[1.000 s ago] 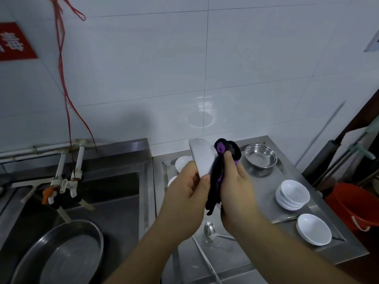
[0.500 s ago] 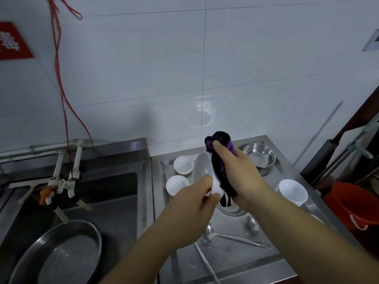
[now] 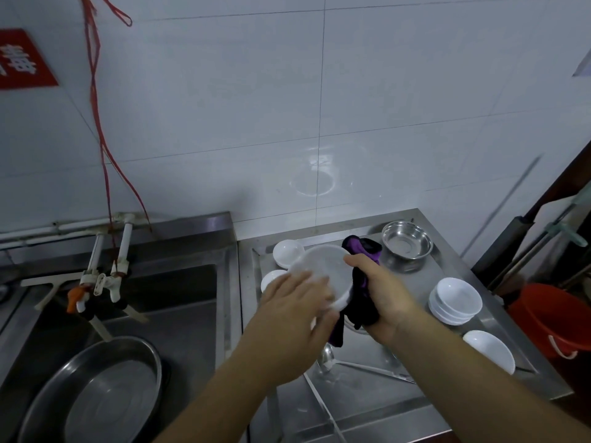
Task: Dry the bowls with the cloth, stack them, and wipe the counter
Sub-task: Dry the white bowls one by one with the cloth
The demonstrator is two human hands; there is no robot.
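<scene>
At the centre of the frame, over the steel counter point(image 3: 425, 270), the white bowl point(image 3: 323, 273) now shows its round underside, where a second ago it stood edge-on; the bowl has been turned between the hands, so I judge the drying of this one is well along. Left hand point(image 3: 297, 302) lies on the bowl's lower left with fingers spread and lightly curved over it, motion-blurred. Right hand point(image 3: 383, 292) grips the dark purple cloth point(image 3: 363, 251) against the bowl's right rim, thumb on top. Stacked bowls point(image 3: 455, 300) wait at right, two more point(image 3: 287, 252) at upper centre
</scene>
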